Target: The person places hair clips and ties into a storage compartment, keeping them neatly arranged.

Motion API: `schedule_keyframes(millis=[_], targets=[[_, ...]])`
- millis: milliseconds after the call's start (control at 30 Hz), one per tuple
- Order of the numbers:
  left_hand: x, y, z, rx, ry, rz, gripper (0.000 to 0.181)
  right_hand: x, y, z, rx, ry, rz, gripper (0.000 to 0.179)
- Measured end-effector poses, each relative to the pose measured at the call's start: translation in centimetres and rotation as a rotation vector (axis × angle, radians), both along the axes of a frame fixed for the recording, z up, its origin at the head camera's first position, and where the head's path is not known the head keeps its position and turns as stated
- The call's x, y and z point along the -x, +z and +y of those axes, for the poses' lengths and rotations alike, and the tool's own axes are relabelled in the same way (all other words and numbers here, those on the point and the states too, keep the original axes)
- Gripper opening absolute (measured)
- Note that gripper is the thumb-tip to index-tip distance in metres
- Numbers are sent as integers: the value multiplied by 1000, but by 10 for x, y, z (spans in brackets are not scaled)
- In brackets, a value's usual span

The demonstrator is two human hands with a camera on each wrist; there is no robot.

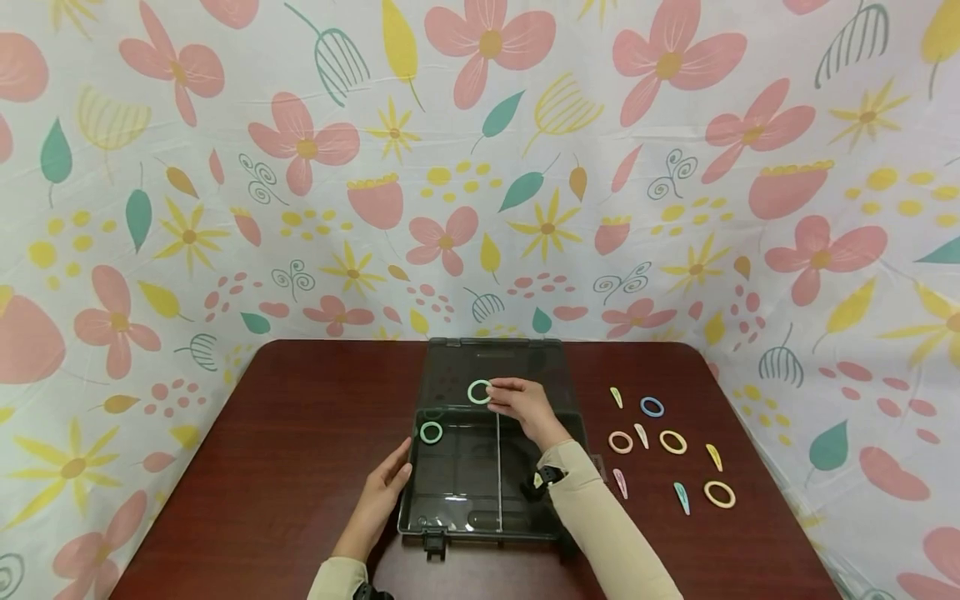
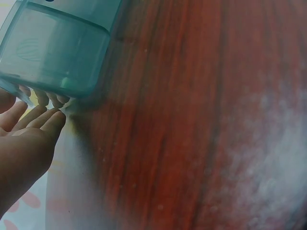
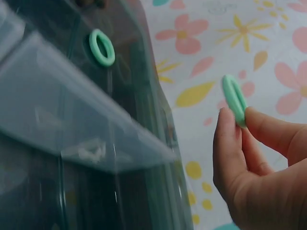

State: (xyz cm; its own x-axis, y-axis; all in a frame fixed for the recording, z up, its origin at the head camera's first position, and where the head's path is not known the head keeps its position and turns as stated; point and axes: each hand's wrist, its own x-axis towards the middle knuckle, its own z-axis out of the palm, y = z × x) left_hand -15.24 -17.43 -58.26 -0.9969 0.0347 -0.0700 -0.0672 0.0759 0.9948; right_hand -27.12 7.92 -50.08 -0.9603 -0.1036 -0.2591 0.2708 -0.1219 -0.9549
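Note:
My right hand (image 1: 525, 408) pinches a mint-green hair tie (image 1: 471, 392) between thumb and fingers, raised over the back of the dark see-through plastic case (image 1: 453, 492). In the right wrist view the pinched tie stands nearly edge-on above the fingertips. Another mint-green hair tie (image 3: 93, 45) lies in the far left of the case. A thin upright divider (image 1: 498, 483) splits the inside, with the wider compartment on the left. My left hand (image 1: 377, 500) has its fingers extended against the case's left side; the left wrist view shows them at its wall.
The lid (image 1: 491, 362) lies folded back toward the floral cloth (image 1: 547, 150). Right of the case are scattered hair ties, including a blue one (image 1: 642, 407) and a yellow one (image 1: 662, 442), and several snap clips, one of them pink (image 1: 620, 483). A latch (image 1: 435, 546) juts from the front.

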Motion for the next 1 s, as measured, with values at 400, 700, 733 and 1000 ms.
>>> schedule_keyframes(millis=[400,700,733,1000], targets=[[0,-1,1,-3,-4,-5,51,-11,-6,-38,18,45,-61,31],[-1,-1,1,9,2,-13,51,-16,-18,-56,-11,72,-91,31],[-1,0,1,7,3,-13,51,-16,-20,-58,-9,69,-100,31],[0,1,1,3,2,-16,51,-18,-29,-72,18,11,-154,28]])
